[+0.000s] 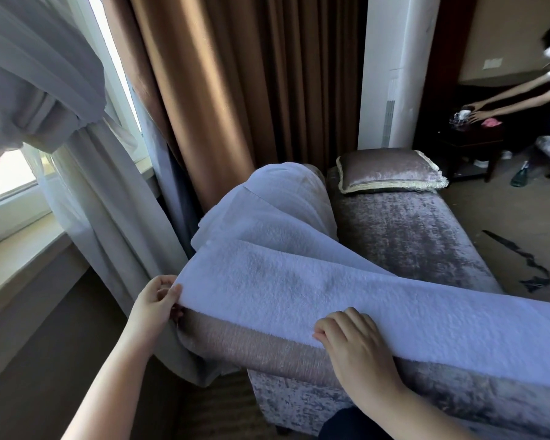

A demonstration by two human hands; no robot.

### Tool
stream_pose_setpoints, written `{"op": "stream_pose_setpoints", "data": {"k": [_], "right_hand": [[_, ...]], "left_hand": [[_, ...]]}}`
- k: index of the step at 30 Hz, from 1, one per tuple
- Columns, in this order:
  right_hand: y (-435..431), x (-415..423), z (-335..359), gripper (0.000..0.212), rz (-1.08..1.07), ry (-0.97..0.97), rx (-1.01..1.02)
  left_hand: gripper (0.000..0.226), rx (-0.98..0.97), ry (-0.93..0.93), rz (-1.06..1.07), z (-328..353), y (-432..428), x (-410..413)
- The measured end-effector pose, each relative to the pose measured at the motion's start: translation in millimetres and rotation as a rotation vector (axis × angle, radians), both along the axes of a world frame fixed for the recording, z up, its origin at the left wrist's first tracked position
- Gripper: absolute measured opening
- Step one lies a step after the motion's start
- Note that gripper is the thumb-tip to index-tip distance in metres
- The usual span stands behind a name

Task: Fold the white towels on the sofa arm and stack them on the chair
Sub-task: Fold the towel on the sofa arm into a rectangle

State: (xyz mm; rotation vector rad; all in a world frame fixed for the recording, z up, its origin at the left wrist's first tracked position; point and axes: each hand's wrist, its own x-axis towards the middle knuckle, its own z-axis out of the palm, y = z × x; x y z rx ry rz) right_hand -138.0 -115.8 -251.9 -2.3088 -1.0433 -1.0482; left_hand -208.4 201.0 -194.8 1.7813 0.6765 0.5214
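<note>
We see a long white towel (pixel 299 281) spread flat along the top of the sofa arm (pixel 267 347). It runs from the arm's left end all the way past the right side of the picture. Our left hand (pixel 158 301) pinches the towel's left corner between thumb and fingers, right at the left end of the sofa arm, and holds it a little above the cloth there. Our right hand (pixel 353 342) sits on the towel's near edge, about the middle of the arm. Its fingers are curled down over that edge and grip it. More white towels (pixel 286 198) lie in a soft heap farther back on the sofa arm, touching the long towel. Past the arm is the grey sofa seat (pixel 400 236). A shiny cushion (pixel 388 171) with a fringe lies at the seat's far end. A brown curtain (pixel 235 90) hangs behind the sofa, and a pale curtain (pixel 92 201) hangs on the left by the window sill (pixel 19 252). A tall white box (pixel 394 74) stands behind the cushion. Far off at the top right, another person (pixel 521 96) reaches both hands to a small cup (pixel 464 115) on a dark table (pixel 470 138).
</note>
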Motion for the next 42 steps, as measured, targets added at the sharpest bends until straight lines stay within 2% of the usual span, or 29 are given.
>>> {"op": "stream_pose_setpoints", "data": {"k": [2,6,9,12,14,19,20,22,23,24,26,27,29,32,36,39,42], "right_hand": [[-1.3,-0.6,2.7,0.021,0.007,0.034,-0.013],[-4.6,2.7,21.6,0.023,0.058,0.136,-0.011],[-4.7,31.0,50.4,0.024,0.075,0.141,0.047],[3.4,84.4,73.8,0.016,0.0,0.204,0.049],[11.6,121.6,81.8,0.006,-0.11,0.333,-0.03],[16.2,172.1,61.3,0.028,-0.345,0.604,-0.283],[14.6,176.6,56.2,0.028,-0.363,0.648,-0.321],[10.5,185.1,52.5,0.021,-0.386,0.724,-0.388],[7.6,190.7,51.7,0.018,-0.392,0.756,-0.405],[3.8,195.1,51.9,0.019,-0.394,0.8,-0.376],[-5.7,206.4,53.0,0.026,-0.376,0.837,-0.196],[-10.2,210.9,55.0,0.025,-0.37,0.806,-0.106],[-18.2,213.0,66.1,0.017,-0.358,0.669,-0.066],[-29.7,207.6,80.4,0.019,-0.285,0.518,-0.002],[-46.1,194.8,85.7,0.017,-0.051,0.578,0.073],[-54.0,177.6,90.5,0.013,0.083,0.481,0.097],[-55.0,154.1,94.8,0.015,0.12,0.381,0.128]], "left_hand": [[0.006,0.077,0.035,0.023,0.3,-2.3,2.6],[0.034,0.58,0.035,0.104,22.2,-16.9,13.4],[0.028,0.844,-0.027,0.041,42.7,-28.4,38.6],[0.023,0.944,-0.051,-0.072,56.8,-36.1,80.2],[0.024,0.908,-0.048,-0.096,64.6,-39.9,109.3],[0.048,0.774,0.024,-0.093,86.1,-38.8,164.8],[0.044,0.772,0.067,-0.113,89.3,-35.9,173.7],[0.015,0.753,0.13,-0.118,94.2,-30.0,187.5],[0.016,0.704,0.129,-0.114,97.0,-28.5,192.0],[0.027,0.633,0.117,-0.109,99.8,-27.6,195.7],[0.029,0.486,0.096,-0.105,106.9,-27.7,202.1],[0.025,0.436,0.086,-0.101,111.0,-28.3,203.4],[0.019,0.34,0.048,-0.099,115.8,-27.4,204.7],[0.018,0.252,0.001,-0.12,120.0,-22.1,199.1],[0.015,0.188,-0.057,-0.178,125.4,-19.9,178.8],[0.026,0.141,-0.063,-0.21,126.7,-21.1,160.5],[0.041,0.114,-0.046,-0.204,127.4,-16.9,140.2]]}}
